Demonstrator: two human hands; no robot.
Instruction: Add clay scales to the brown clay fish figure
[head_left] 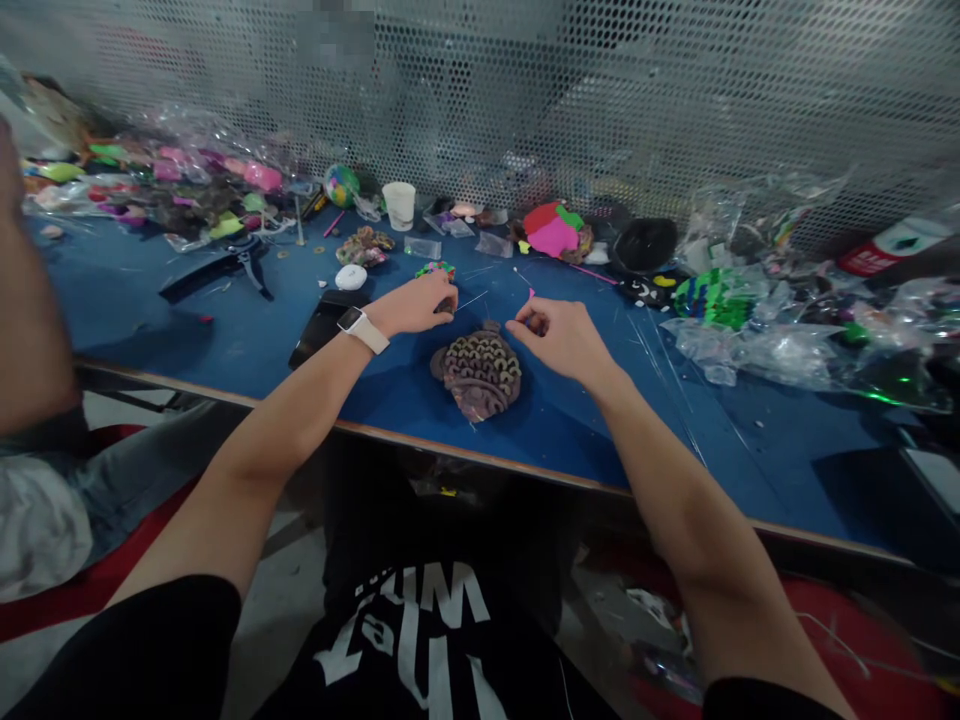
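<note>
A brown clay piece (480, 372) lies on the blue table between my hands, its upper part covered in rows of small curled yellow-green ridges. To its upper left, my left hand (421, 303) has its fingers curled around a small dark brown lump (447, 304), seemingly clay. A thin pale rod (471, 300) sticks out beside those fingertips; whether they grip it I cannot tell. My right hand (562, 338), at the upper right of the piece, is closed in a pinch. From it rises a slim pink tool (531, 293) with a pale tip; the rest is hidden by the fingers.
Behind my hands are a paper cup (400, 205), a pink-and-red clay shape (555, 230) and a black bowl (646, 244). Pliers (244, 262) and a white round case (350, 277) lie left. Plastic bags (750, 345) crowd the right. Another person's arm (34, 300) is at far left.
</note>
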